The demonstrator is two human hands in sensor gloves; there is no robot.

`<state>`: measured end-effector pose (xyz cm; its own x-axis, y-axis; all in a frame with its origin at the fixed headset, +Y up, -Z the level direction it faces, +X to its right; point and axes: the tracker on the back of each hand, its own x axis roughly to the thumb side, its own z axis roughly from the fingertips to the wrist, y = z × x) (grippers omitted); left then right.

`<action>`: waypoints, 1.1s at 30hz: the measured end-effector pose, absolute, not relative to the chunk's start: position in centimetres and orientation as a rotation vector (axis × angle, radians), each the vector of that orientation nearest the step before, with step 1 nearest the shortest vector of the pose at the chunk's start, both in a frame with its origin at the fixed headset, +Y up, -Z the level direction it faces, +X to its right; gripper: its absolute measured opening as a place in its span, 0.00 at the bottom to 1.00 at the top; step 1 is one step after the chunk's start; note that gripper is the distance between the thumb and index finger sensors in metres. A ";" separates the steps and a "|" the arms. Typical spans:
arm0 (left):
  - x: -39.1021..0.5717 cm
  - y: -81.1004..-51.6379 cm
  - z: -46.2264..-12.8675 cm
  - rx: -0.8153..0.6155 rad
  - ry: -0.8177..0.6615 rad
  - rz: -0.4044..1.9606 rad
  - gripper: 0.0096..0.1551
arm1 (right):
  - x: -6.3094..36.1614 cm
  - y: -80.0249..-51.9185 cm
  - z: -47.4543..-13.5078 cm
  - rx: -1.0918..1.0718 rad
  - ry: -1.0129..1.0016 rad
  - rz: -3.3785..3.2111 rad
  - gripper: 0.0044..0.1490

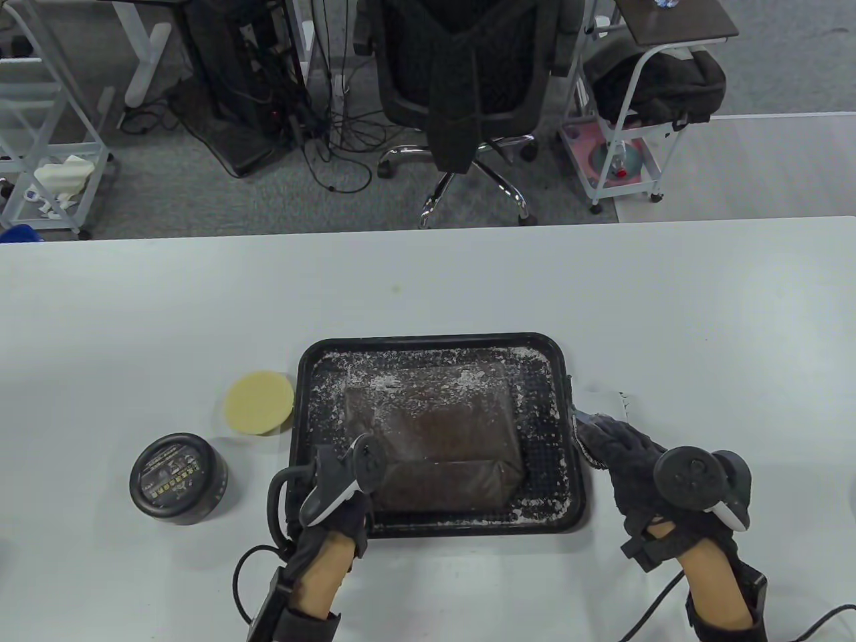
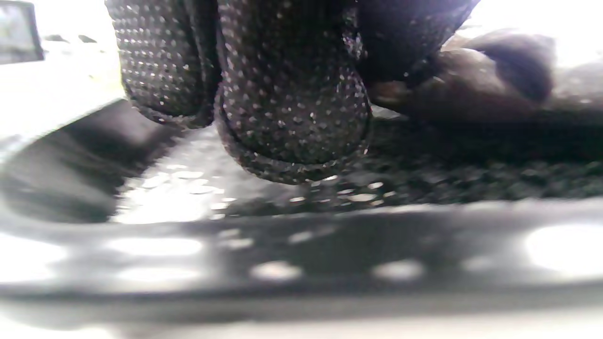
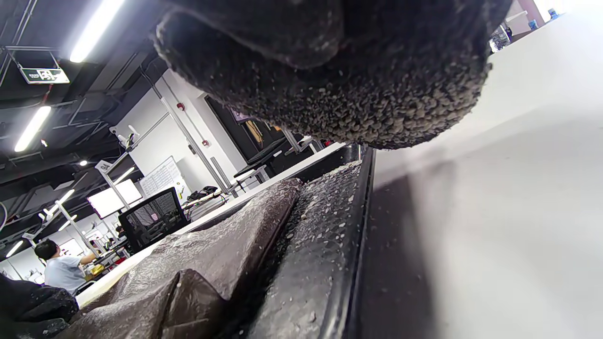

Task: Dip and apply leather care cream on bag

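A brown leather bag [image 1: 435,435] lies flat in a black tray [image 1: 428,339] dusted with white residue. A round yellow sponge [image 1: 259,403] lies on the table left of the tray. A closed black cream jar [image 1: 177,477] stands at the front left. My left hand [image 1: 348,471] is over the tray's front left corner; in the left wrist view its fingertips [image 2: 292,117] rest on the tray floor beside the bag [image 2: 471,94]. My right hand [image 1: 595,435] lies at the tray's right rim, fingers stretched onto it. The right wrist view shows a fingertip [image 3: 358,84] just over the rim [image 3: 330,263].
The white table [image 1: 702,321] stretches wide behind and beside the tray. An office chair [image 1: 461,80], carts and cables stand on the floor beyond the far edge. Glove cables trail off the front edge.
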<state>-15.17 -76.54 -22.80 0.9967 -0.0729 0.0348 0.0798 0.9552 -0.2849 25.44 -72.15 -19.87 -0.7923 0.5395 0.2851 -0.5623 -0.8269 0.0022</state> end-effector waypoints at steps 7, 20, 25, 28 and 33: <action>-16.4 -76.1 -22.0 -0.093 -0.082 -0.037 0.34 | 25.0 -72.5 -20.0 0.383 -0.121 2.536 0.31; -16.6 -77.5 -22.2 -0.170 -0.221 0.075 0.47 | 20.7 -72.2 -19.9 0.537 -0.329 2.585 0.31; -16.5 -77.6 -22.0 -0.172 -0.221 0.056 0.46 | 16.6 -71.9 -20.7 0.618 -0.304 2.602 0.31; -16.5 -77.7 -21.9 -0.182 -0.215 0.068 0.45 | 13.5 -71.8 -21.6 0.666 -0.282 2.616 0.31; -16.9 -77.8 -21.9 -0.207 -0.203 0.103 0.45 | 8.4 -71.8 -23.4 0.713 -0.252 2.612 0.31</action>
